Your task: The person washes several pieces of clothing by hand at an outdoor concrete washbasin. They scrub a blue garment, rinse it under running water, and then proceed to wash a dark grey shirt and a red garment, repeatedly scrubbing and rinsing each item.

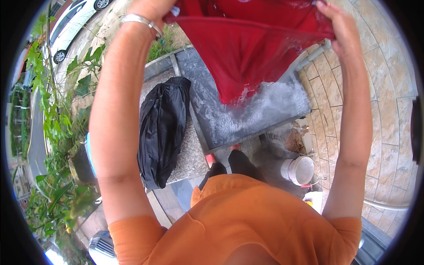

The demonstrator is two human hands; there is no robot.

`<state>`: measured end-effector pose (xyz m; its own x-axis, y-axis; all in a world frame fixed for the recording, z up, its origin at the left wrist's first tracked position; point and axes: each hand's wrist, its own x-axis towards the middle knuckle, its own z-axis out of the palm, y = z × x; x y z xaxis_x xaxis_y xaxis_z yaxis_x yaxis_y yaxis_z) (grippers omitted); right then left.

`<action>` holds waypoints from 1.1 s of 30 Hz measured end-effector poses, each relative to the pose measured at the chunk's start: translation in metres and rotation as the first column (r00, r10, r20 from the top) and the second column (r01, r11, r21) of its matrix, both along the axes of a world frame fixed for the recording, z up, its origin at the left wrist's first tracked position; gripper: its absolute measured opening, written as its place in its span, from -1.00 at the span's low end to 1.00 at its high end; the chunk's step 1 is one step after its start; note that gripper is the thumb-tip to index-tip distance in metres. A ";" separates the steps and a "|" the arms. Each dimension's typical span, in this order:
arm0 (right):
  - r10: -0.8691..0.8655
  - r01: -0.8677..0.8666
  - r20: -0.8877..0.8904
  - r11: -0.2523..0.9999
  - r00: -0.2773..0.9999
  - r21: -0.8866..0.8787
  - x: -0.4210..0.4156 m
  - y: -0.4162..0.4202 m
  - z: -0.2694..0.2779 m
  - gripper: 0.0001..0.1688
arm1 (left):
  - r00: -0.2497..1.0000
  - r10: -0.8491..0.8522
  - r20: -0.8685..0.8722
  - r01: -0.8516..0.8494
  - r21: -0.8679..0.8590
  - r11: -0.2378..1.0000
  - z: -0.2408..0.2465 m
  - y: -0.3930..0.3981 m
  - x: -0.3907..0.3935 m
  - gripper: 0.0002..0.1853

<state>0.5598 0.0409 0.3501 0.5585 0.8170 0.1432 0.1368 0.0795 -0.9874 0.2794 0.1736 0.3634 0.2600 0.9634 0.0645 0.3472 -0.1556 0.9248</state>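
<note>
A wet red cloth garment [245, 53] is stretched between my two hands at the top of the view. My left hand [155, 13], with a silver bangle at the wrist, grips its left side, partly cut off by the picture's edge. On the right, my right hand [338, 26] holds the other side by the hem. The garment's lower end hangs over a dark stone basin [218, 132] filled with foamy water [278, 102], and suds cling to the cloth. Left of the water, a black garment with an elastic waistband [165, 129] lies on a speckled stone ledge.
A white bucket [303, 170] stands low on the right, near a tiled wall [357, 116]. A pipe [311, 58] runs from that wall beside the basin. Green plants [53, 112] grow along the left, with a white car [71, 26] parked beyond.
</note>
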 end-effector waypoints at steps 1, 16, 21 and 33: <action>-0.042 0.042 0.074 0.999 0.996 0.006 0.000 -0.010 0.022 -0.80 | 0.998 -0.019 0.055 0.020 -0.030 0.999 0.017 -0.001 0.010 -0.85; -0.038 0.028 0.057 0.986 0.998 0.163 0.005 -0.021 0.005 -0.77 | 0.986 0.056 0.160 -0.060 0.022 0.998 -0.008 0.015 0.020 -0.77; -0.004 0.015 0.071 0.987 0.997 -0.159 0.027 -0.005 -0.113 -0.81 | 0.998 0.056 0.011 -0.054 -0.170 0.984 -0.124 -0.019 0.024 -0.72; -0.042 0.068 0.054 0.696 0.998 -0.715 0.021 -0.067 -0.357 -0.71 | 0.938 -0.169 -0.302 0.102 -0.226 0.969 -0.297 -0.031 0.066 -0.65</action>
<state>0.5810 -0.0260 -0.0066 0.6114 0.6481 -0.4540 0.1492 -0.6578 -0.7382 0.3449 0.1428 0.0667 0.3634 0.9011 -0.2366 0.6155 -0.0415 0.7870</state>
